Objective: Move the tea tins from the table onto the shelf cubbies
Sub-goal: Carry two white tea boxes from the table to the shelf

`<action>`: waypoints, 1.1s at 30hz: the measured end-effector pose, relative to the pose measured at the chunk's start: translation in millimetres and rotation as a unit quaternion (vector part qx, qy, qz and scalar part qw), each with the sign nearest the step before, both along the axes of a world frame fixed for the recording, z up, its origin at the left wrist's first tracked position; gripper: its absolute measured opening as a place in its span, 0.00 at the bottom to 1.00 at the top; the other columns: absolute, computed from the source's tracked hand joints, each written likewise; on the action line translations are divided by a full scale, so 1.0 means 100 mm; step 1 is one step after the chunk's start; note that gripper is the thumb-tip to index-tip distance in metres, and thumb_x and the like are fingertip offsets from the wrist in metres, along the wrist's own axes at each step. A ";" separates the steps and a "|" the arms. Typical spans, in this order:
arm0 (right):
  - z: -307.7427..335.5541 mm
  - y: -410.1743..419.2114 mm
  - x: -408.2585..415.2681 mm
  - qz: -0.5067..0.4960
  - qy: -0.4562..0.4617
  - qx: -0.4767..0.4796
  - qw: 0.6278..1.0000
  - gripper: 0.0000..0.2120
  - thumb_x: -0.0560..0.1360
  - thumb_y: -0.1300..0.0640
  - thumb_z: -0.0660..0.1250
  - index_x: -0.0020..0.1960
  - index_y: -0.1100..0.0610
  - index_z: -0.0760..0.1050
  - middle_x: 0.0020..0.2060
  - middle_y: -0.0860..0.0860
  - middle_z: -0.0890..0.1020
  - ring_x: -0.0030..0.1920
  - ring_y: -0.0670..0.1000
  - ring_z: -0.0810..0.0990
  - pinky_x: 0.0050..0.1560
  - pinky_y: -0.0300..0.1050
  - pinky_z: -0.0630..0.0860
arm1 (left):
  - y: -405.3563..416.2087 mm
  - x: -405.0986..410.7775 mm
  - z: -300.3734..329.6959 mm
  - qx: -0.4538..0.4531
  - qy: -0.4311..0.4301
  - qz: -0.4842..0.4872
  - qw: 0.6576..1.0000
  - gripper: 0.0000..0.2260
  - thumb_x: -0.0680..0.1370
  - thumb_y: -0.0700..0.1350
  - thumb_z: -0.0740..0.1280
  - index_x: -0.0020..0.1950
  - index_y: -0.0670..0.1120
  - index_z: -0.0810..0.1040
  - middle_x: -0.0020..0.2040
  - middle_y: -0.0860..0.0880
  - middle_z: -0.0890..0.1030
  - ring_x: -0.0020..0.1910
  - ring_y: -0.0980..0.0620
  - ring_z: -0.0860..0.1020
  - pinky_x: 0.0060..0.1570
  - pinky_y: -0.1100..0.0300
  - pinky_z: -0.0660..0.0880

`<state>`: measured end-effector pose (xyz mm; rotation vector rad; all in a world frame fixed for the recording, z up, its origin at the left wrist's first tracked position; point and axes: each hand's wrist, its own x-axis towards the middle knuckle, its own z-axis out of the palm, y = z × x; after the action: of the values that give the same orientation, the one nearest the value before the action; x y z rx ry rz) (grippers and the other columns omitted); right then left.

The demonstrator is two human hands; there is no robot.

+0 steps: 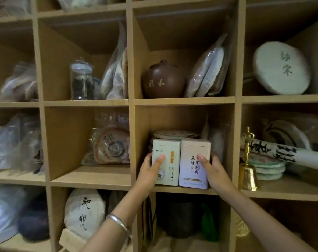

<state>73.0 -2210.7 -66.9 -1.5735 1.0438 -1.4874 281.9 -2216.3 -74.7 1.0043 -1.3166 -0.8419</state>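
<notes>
Two bare forearms are seen; no sleeves are worn. A plain silver bangle (118, 222), smooth and rounded, is worn on the left wrist. The left hand (148, 172) and right hand (213, 171) are ungloved, with short nails.

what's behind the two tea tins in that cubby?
Behind the tea tins, a stack of flat round tea cakes shows above their lids, with a bagged item to the right. Anything lower down is hidden by the tins and both hands.

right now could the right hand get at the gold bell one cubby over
Probably yes: the gold bell stands at the open front edge of the next cubby, nothing before it. But the right hand grips the right tin and must let go first.
</notes>
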 end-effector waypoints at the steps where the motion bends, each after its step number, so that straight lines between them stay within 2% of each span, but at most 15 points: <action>1: 0.00 0.01 0.00 -0.001 0.008 -0.003 1.000 0.23 0.78 0.45 0.62 0.69 0.52 0.61 0.55 0.48 0.81 0.51 0.43 0.82 0.41 0.34 0.79 | -0.02 0.02 -0.03 0.002 -0.002 -0.006 1.000 0.20 0.77 0.56 0.66 0.67 0.52 0.70 0.55 0.53 0.83 0.49 0.57 0.84 0.41 0.64 0.80; 4: 0.00 0.04 0.00 -0.015 0.037 -0.013 0.999 0.26 0.78 0.46 0.62 0.68 0.45 0.50 0.55 0.47 0.78 0.50 0.43 0.82 0.41 0.34 0.79 | -0.06 0.12 -0.07 0.002 -0.020 -0.018 1.000 0.23 0.77 0.56 0.66 0.69 0.50 0.70 0.57 0.52 0.83 0.51 0.56 0.84 0.45 0.61 0.81; 7: 0.00 0.09 -0.04 -0.021 0.090 -0.009 0.996 0.28 0.78 0.45 0.62 0.70 0.44 0.48 0.57 0.47 0.77 0.50 0.43 0.82 0.40 0.35 0.80 | -0.04 0.21 -0.03 0.010 -0.053 -0.045 0.998 0.21 0.78 0.53 0.66 0.69 0.49 0.70 0.58 0.52 0.83 0.52 0.55 0.83 0.47 0.61 0.81; 10: -0.08 0.15 -0.09 -0.068 0.192 -0.023 0.979 0.31 0.76 0.44 0.65 0.72 0.50 0.54 0.62 0.46 0.72 0.55 0.42 0.77 0.46 0.35 0.77 | 0.04 0.24 0.00 0.013 -0.077 -0.063 0.995 0.17 0.80 0.50 0.64 0.69 0.51 0.69 0.57 0.53 0.81 0.51 0.60 0.81 0.43 0.67 0.80; 12: -0.16 0.14 -0.12 -0.098 0.242 -0.034 0.965 0.30 0.74 0.44 0.68 0.71 0.53 0.60 0.64 0.45 0.72 0.58 0.44 0.74 0.53 0.38 0.76 | 0.07 0.26 0.01 0.012 -0.097 -0.060 0.993 0.19 0.81 0.50 0.63 0.71 0.50 0.68 0.58 0.54 0.81 0.53 0.60 0.81 0.47 0.65 0.80; 15: -0.19 0.12 -0.12 -0.104 0.250 -0.028 0.962 0.28 0.74 0.46 0.69 0.69 0.53 0.64 0.64 0.47 0.76 0.59 0.45 0.77 0.57 0.45 0.78 | 0.12 0.28 0.00 0.012 -0.103 -0.059 0.993 0.23 0.82 0.50 0.61 0.76 0.50 0.60 0.65 0.51 0.77 0.61 0.55 0.78 0.62 0.53 0.76; 19: -0.15 0.11 -0.08 -0.112 0.256 -0.031 0.960 0.25 0.74 0.47 0.70 0.65 0.53 0.65 0.64 0.49 0.77 0.59 0.47 0.78 0.56 0.45 0.78 | 0.16 0.29 0.00 0.001 -0.108 -0.063 0.992 0.21 0.83 0.48 0.59 0.76 0.49 0.61 0.67 0.51 0.76 0.63 0.54 0.77 0.64 0.52 0.75; 23: -0.16 0.11 -0.10 -0.114 0.285 -0.029 0.951 0.30 0.72 0.46 0.72 0.68 0.52 0.63 0.66 0.49 0.76 0.61 0.49 0.77 0.57 0.49 0.78 | 0.15 0.29 -0.03 0.004 -0.119 -0.055 0.991 0.21 0.83 0.48 0.59 0.76 0.51 0.61 0.68 0.51 0.75 0.64 0.54 0.76 0.66 0.50 0.73; 25: -0.16 0.12 -0.14 -0.100 0.319 -0.019 0.942 0.36 0.70 0.47 0.74 0.70 0.52 0.59 0.67 0.48 0.75 0.62 0.50 0.77 0.57 0.48 0.78 | 0.14 0.28 -0.03 0.013 -0.150 -0.056 0.987 0.24 0.82 0.46 0.61 0.76 0.52 0.57 0.68 0.54 0.74 0.64 0.54 0.75 0.62 0.56 0.73; 29: -0.13 0.11 -0.18 -0.078 0.326 -0.008 0.942 0.42 0.69 0.48 0.75 0.74 0.52 0.55 0.68 0.48 0.74 0.63 0.50 0.76 0.60 0.48 0.77 | 0.12 0.30 -0.03 0.014 -0.269 -0.044 0.962 0.43 0.73 0.40 0.71 0.77 0.54 0.46 0.63 0.56 0.75 0.61 0.56 0.75 0.51 0.65 0.72; 33: -0.13 0.09 -0.20 -0.073 0.326 -0.007 0.942 0.41 0.68 0.48 0.76 0.74 0.52 0.57 0.68 0.48 0.73 0.64 0.50 0.75 0.63 0.51 0.75 | 0.08 0.31 -0.04 0.010 -0.301 -0.026 0.953 0.53 0.66 0.42 0.78 0.77 0.55 0.43 0.65 0.55 0.74 0.64 0.54 0.74 0.59 0.59 0.73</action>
<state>53.3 -2201.4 -80.2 -2.1036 1.5414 -1.0673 312.8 -2207.8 -78.4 1.3067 -1.8560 -0.6039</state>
